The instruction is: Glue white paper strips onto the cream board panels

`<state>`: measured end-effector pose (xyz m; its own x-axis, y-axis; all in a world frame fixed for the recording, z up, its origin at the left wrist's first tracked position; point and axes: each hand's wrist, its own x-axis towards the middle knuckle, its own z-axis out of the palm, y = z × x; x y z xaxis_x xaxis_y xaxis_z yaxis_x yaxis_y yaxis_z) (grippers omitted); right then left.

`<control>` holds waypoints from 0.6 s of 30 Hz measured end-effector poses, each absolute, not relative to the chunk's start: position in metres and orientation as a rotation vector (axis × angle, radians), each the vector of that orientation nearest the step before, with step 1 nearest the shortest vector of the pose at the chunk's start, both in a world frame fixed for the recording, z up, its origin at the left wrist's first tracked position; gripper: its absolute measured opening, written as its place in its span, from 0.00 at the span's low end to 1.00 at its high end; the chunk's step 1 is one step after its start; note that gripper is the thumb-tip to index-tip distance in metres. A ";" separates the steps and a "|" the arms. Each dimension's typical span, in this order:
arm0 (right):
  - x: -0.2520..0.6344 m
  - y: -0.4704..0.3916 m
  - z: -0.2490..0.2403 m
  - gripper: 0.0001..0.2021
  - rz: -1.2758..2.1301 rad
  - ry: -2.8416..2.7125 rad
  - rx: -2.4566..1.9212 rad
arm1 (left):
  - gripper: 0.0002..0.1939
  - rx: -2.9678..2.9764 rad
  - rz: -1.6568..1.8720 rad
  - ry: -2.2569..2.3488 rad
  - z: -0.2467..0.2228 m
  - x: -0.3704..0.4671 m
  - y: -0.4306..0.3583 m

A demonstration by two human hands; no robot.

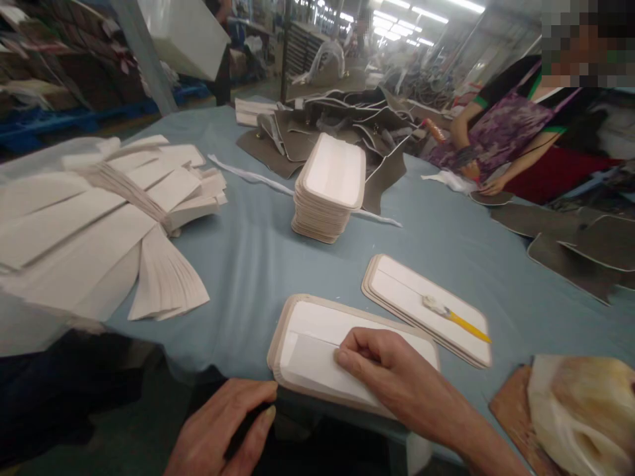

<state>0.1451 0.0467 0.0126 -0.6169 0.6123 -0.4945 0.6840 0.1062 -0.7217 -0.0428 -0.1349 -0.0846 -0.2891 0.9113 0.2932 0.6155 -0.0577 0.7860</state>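
In front of me on the table lies a small stack of rounded rectangular beige panels [307, 380], the top one faced in white with a lengthwise seam line. My right hand [387, 367] rests over the middle of the top panel, thumb and curled fingers closed together at that line; what they pinch, if anything, is hidden. By the stack's near left corner is my left hand [228, 423], index fingertip at the edge, thumb apart below it. Just behind, a second low stack of panels [397, 277] carries a yellow-handled brush [466, 324] with whitish bristles.
A taller panel stack [330, 178] stands mid-table. Bundled off-white strips [99, 211] fan out at left. Dark fabric pieces [292, 132] pile up behind. At right front sits a stained pale container [585, 403] on a brown board. Across the table, a person [516, 125] handles dark pieces.
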 end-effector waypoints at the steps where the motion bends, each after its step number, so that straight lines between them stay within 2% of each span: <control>1: 0.141 0.049 0.011 0.14 -1.462 2.302 1.350 | 0.09 1.689 1.286 1.920 -0.087 -0.046 -0.133; 4: 0.132 0.053 0.005 0.14 -1.324 2.303 1.365 | 0.09 1.795 1.280 1.952 -0.090 -0.051 -0.127; 12: 0.122 0.054 0.002 0.15 -1.359 2.234 1.402 | 0.09 1.844 1.305 1.932 -0.091 -0.057 -0.107; 18: 0.112 0.057 -0.005 0.16 -1.136 2.305 1.455 | 0.09 1.838 1.267 1.938 -0.095 -0.059 -0.102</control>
